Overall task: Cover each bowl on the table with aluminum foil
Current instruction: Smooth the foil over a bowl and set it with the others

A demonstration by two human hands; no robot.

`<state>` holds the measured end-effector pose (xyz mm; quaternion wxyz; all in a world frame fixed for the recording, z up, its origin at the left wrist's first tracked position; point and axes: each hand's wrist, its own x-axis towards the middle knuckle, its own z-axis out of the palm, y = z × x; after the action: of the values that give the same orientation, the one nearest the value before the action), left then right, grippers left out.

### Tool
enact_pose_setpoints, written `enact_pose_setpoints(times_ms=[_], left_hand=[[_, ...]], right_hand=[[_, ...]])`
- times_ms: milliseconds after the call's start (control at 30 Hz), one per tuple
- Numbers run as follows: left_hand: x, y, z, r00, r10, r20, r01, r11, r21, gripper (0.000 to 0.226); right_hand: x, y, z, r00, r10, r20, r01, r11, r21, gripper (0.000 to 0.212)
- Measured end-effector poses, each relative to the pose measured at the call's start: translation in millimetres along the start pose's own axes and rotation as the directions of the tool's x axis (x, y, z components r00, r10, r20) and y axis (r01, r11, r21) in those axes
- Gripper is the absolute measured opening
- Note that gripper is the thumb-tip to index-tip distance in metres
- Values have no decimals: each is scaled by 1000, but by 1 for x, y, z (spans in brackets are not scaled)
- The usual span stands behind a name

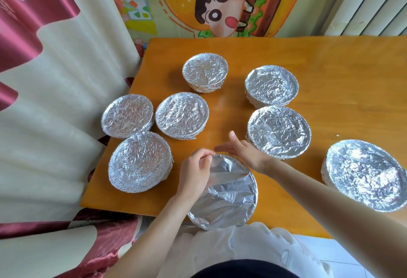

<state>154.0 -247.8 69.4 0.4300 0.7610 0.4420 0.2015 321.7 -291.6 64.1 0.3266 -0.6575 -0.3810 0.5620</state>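
Several bowls wrapped in crinkled aluminum foil stand on the orange wooden table (330,61). The nearest bowl (229,196) sits at the table's front edge under a smoother foil sheet. My left hand (195,173) rests on its left rim, with thumb and fingertips pinching the foil at the far rim. My right hand (241,150) lies at the far right rim, fingers stretched out flat and pointing left. Other covered bowls sit at the left (139,163), the right (278,131) and the far right (363,174).
More foil-covered bowls stand at the back (204,71), back right (272,85) and middle left (181,115) (127,115). A red and cream curtain (55,79) hangs along the table's left side. A cartoon wall hanging (220,2) is behind the table.
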Motion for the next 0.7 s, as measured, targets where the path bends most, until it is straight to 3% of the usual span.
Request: enact_pose_setpoints(times_ms=[233,367,533,633,700], left_hand=[[-4,-6,6,1000,-11,26,11,1000,3,14],[5,-9,5,1000,-22,-9,22,1000,0,12],[11,-20,2,992,-79,-103,85,995,52,14],[14,-26,4,961,-198,-194,216,973,77,20],[14,-28,4,948,-279,-154,291,954,65,24]], right_hand=[[-6,-1,9,997,81,21,-73,964,-257,79],[-3,-1,4,996,83,-21,-85,983,-164,74],[4,8,10,982,48,-183,-64,994,-85,69],[7,10,15,968,19,-252,-37,997,-66,63],[9,10,16,967,18,-256,-39,996,-77,61]])
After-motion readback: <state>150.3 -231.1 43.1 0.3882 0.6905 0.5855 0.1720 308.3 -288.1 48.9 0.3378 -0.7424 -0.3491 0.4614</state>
